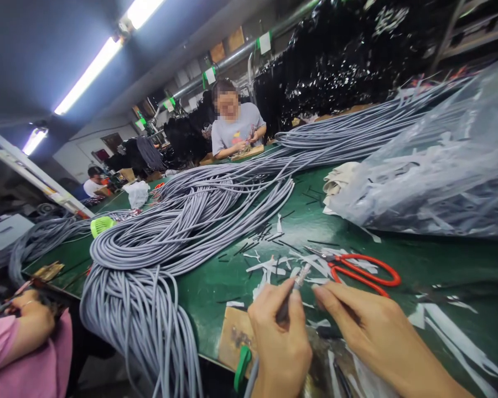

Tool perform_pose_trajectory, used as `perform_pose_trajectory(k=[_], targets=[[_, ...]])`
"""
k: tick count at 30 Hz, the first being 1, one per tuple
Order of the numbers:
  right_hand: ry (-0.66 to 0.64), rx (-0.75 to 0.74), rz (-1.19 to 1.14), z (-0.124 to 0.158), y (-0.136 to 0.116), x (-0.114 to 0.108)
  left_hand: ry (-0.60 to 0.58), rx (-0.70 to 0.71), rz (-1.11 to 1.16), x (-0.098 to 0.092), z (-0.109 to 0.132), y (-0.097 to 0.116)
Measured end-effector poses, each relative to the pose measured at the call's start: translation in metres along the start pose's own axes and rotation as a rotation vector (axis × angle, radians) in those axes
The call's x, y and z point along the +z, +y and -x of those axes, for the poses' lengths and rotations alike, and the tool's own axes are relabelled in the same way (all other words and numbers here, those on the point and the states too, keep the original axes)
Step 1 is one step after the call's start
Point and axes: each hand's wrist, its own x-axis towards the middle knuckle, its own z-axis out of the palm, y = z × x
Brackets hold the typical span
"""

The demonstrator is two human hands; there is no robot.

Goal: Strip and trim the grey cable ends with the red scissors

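My left hand [279, 334] pinches a grey cable near its end, between thumb and fingers. The stripped cable end [302, 275] points up and away, pale and shiny at the tip. Just to its right is my right hand [369, 331], thumb and fingertips drawn together; anything between them is too small to make out. Beyond both hands lie scissors with red handles [367, 269], blades pointing left. White scraps [269, 268] and short black pieces are scattered around the cable end. A wooden block [231, 331] with a green clip-like piece [243, 365] sits left of my left hand.
Long bundles of grey cable [141, 243] run across the green table [315, 193] and hang over its near edge. A clear plastic bag [435, 188] of white scraps stands at right. One co-worker [236, 127] sits opposite; a pink-sleeved person [29, 342] is at left.
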Motion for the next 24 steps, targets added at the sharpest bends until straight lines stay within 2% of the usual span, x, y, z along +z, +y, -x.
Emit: perform_pose_trajectory(k=[4, 7, 10, 13, 20, 24], targets=[[-0.081, 0.198, -0.161, -0.001, 0.0, 0.004, -0.002, -0.004, -0.019, 0.001, 0.002, -0.002], [-0.112, 0.24, -0.244, -0.002, -0.002, 0.006, 0.058, -0.061, 0.01, 0.004, 0.006, -0.005], [-0.046, 0.135, -0.16, -0.003, -0.005, 0.003, 0.126, -0.157, 0.082, 0.004, 0.009, -0.004], [0.052, -0.011, -0.063, -0.003, -0.007, -0.002, 0.046, -0.202, 0.135, 0.002, 0.009, 0.0], [0.007, -0.104, 0.001, 0.0, -0.006, -0.001, -0.113, -0.13, 0.101, -0.001, 0.003, 0.007], [0.193, -0.329, 0.157, 0.002, -0.008, -0.002, -0.11, -0.109, 0.114, -0.001, 0.003, 0.008]])
